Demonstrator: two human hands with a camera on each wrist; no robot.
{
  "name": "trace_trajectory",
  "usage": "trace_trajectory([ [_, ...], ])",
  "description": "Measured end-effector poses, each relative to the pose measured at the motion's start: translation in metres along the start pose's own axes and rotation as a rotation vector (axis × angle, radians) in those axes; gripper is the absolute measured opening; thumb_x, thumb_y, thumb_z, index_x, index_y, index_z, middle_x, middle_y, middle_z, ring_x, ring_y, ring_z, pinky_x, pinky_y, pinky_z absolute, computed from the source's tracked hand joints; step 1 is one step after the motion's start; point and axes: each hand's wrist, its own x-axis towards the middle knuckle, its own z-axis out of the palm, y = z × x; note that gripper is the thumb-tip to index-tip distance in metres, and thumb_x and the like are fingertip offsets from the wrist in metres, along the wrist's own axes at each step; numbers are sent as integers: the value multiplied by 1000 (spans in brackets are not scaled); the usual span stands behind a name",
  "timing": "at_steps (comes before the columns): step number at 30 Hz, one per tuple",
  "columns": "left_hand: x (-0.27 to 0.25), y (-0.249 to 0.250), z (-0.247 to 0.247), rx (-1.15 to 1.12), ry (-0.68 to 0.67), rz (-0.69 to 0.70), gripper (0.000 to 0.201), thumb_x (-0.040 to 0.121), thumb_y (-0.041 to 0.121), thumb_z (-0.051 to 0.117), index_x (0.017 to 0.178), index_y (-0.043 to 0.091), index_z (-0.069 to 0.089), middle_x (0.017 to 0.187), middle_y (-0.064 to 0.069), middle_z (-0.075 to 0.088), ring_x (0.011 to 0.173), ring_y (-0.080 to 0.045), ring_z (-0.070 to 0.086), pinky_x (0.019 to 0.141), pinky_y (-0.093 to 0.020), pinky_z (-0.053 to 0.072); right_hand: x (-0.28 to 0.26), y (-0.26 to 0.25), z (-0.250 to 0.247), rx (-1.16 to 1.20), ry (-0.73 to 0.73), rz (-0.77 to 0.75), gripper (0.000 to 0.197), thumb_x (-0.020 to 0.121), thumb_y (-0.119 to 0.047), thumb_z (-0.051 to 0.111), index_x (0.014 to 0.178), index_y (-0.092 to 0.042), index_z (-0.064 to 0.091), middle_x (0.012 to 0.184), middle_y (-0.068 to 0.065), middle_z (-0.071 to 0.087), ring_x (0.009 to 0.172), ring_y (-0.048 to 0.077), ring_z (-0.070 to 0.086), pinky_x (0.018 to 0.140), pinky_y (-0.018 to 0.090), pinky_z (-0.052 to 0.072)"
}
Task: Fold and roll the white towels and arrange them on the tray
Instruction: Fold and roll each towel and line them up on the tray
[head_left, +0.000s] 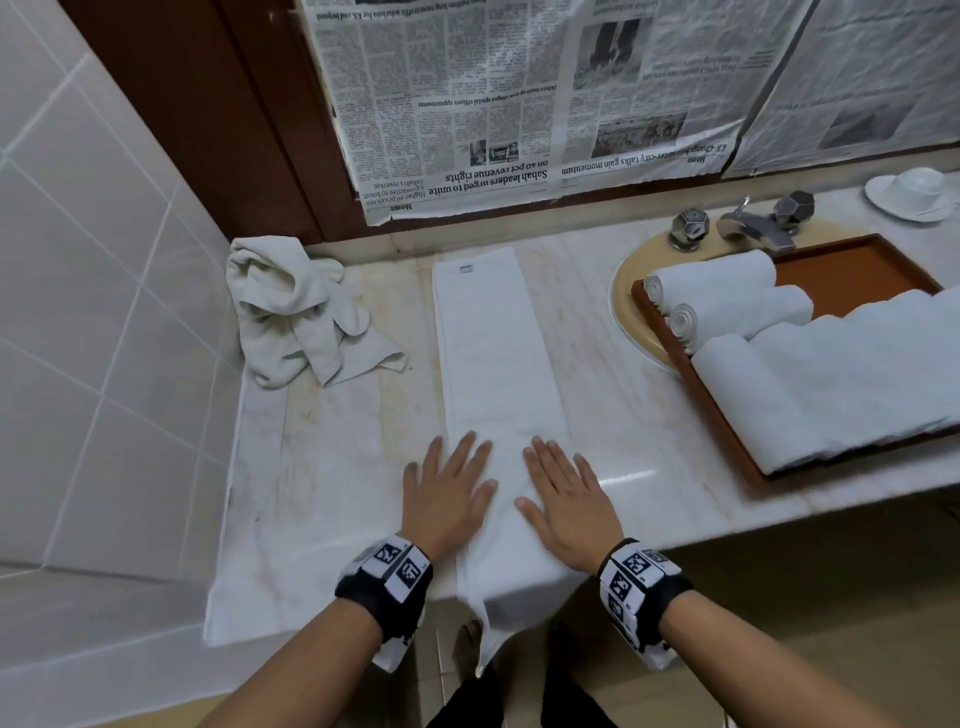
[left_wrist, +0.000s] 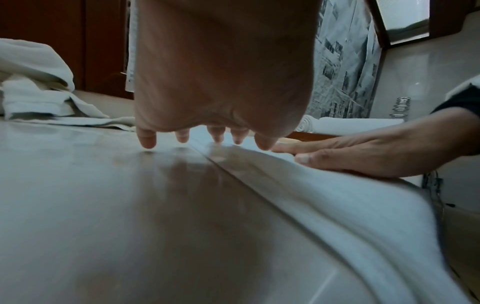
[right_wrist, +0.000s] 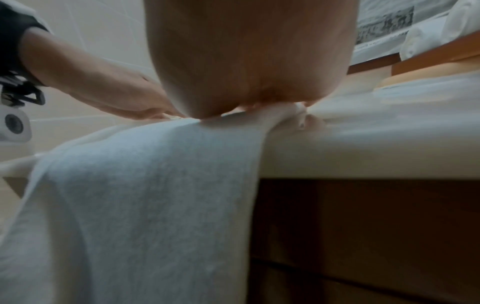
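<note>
While the folded towel (head_left: 498, 353) lies lengthwise on the counter (head_left: 353, 447), I see my left hand (head_left: 447, 493) and right hand (head_left: 569, 501) pressing flat on it, fingers straight.

The location was a bathroom, probably a hotel's. A marble counter (head_left: 337, 441) held an inset basin (head_left: 631, 306) with a chrome tap (head_left: 750, 228). White wall tiles (head_left: 93, 270) met the counter's left end. Rolled towels (head_left: 727, 291) lay on a brown tray (head_left: 852, 265); a cup and saucer (head_left: 909, 192) stood behind. Newspaper (head_left: 519, 104) covered the surface above the counter.
</note>
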Motion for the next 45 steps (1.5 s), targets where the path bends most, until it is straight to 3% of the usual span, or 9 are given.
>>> trace_trajectory([
  [4,12,10,7,-32,-6,-93,57,104,54,11,155,43,-12,160,26,-21,152,-27,-18,118,-59,-2,11,31,-11,9,-21,32,81,84,-63,-23,153,-21,-17,157,-9,-25,149,9,-18,120,37,-11],
  [9,44,34,-4,-79,2,-159,56,105,49,11,156,41,-10,160,28,-19,151,-25,-20,119,-60,-9,25,50,-33,60,21,46,84,82,-52,-16,157,-14,-6,155,-5,-23,151,16,-11,119,38,-10],
  [13,49,51,-3,-124,23,-172,56,105,51,13,157,42,-6,162,23,-17,152,-23,-18,117,-61,-8,24,30,-26,114,28,-93,70,97,-57,-6,156,-18,-8,159,-6,-20,149,13,-18,120,37,-13],
  [18,39,41,13,-99,59,-229,65,88,67,-12,150,51,-19,158,28,-26,150,-21,-22,117,-61,-11,30,43,-10,-15,-22,-110,66,103,-55,6,158,-18,13,164,-1,5,151,18,8,117,41,2],
  [25,36,33,5,-234,135,-319,53,104,52,12,154,50,-7,164,21,-12,152,-23,-16,118,-63,-7,44,64,-24,-30,-21,-73,70,91,-58,-16,150,-22,-21,156,-9,-28,148,9,-22,120,41,-15],
  [34,-7,46,45,-133,155,-185,59,96,60,-4,154,49,-11,161,24,-19,152,-21,-17,118,-59,-6,0,33,4,-57,-9,-196,62,105,-49,15,155,-14,25,163,4,19,150,19,18,116,45,12],
  [40,-20,29,49,-177,222,-294,62,94,59,-9,154,47,-10,159,24,-19,152,-18,-18,121,-53,-8,0,57,-1,-35,19,-71,64,99,-51,-5,156,-22,-9,162,-8,-17,148,8,-18,121,42,-4],
  [43,-34,30,47,-238,234,-293,61,95,59,-6,155,46,-7,160,22,-19,152,-19,-16,120,-56,-7,-7,53,-5,29,57,61,69,92,-53,-19,153,-22,-14,162,-6,-17,149,13,-18,122,42,-10],
  [45,-45,39,51,-266,240,-247,56,98,59,0,153,51,-10,162,22,-18,152,-17,-18,119,-58,-9,-18,36,1,62,114,45,63,99,-49,-4,155,-21,-6,163,-5,-8,151,13,-10,122,43,-6],
])
